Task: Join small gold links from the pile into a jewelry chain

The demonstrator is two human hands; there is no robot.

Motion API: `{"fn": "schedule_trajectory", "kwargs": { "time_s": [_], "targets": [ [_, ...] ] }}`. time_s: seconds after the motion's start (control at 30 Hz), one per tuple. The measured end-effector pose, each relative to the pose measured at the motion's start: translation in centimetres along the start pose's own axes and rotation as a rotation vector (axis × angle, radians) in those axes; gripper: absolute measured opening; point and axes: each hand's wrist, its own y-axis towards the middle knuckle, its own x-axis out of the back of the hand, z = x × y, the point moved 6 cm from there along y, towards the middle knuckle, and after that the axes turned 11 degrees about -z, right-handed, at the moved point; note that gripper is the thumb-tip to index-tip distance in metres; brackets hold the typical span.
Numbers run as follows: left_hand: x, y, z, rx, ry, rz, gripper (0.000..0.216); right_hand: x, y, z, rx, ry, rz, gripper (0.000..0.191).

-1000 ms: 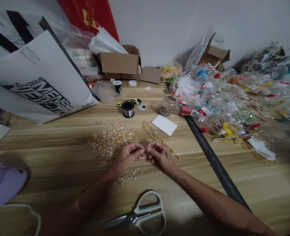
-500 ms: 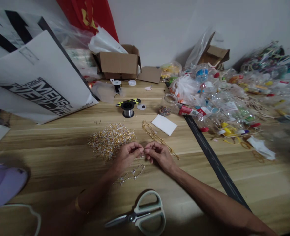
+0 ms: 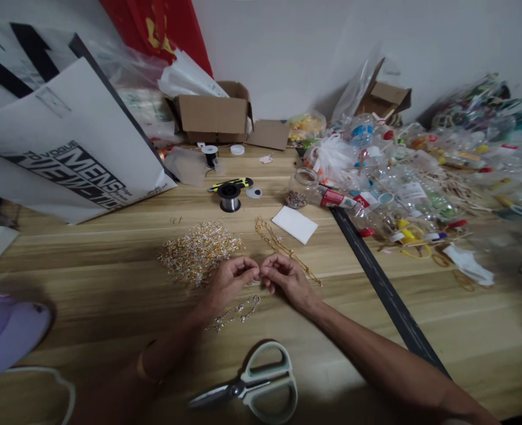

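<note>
My left hand and my right hand meet fingertip to fingertip at the middle of the wooden table. Both are pinched shut on a small piece between them, too small to name. A strand of joined silver and gold charms trails on the table below my left hand. A heap of loose gold and silver charms lies just left of my left hand. A gold chain runs diagonally behind my right hand.
Pale green scissors lie near the table's front edge. A wire spool, a yellow utility knife, a bead jar and a white card sit farther back. A cardboard box, a printed bag and plastic clutter fill the back and right.
My hands have closed the small gap between their fingertips and shifted very slightly. Nothing else has moved.
</note>
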Motion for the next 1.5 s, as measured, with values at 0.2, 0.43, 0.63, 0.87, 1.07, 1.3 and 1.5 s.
{"fn": "schedule_trajectory", "kwargs": {
  "time_s": [0.2, 0.43, 0.63, 0.87, 1.07, 1.3, 1.5],
  "targets": [
    [0.0, -0.1, 0.1, -0.022, 0.079, 0.006, 0.012, 0.1, -0.2, 0.5, 0.002, -0.021, -0.031, 0.021],
    [0.0, -0.4, -1.0, -0.116, 0.218, -0.007, 0.011, 0.5, -0.3, 1.1, 0.069, -0.067, -0.100, 0.023],
    [0.0, -0.9, -1.9, -0.331, 0.659, 0.113, 0.010, 1.0, -0.1, 0.9, 0.106, -0.096, -0.130, 0.026],
    [-1.6, -2.4, -2.3, -0.447, 0.967, 0.373, 0.015, 1.2, 0.1, 0.6, 0.081, -0.086, -0.110, 0.028],
    [-1.8, -3.0, -2.0, -0.563, 0.973, 0.370, 0.019, 1.0, 0.1, 0.7, 0.081, -0.114, -0.091, 0.028],
    [-1.0, -1.8, -2.3, -0.473, 0.827, 0.333, 0.010, 1.0, 0.2, 0.6, 0.059, -0.108, -0.086, 0.027],
    [0.4, -0.7, -1.4, -0.159, 0.510, 0.189, 0.008, 0.9, 0.2, 0.4, 0.070, -0.113, -0.068, 0.026]
  ]
}}
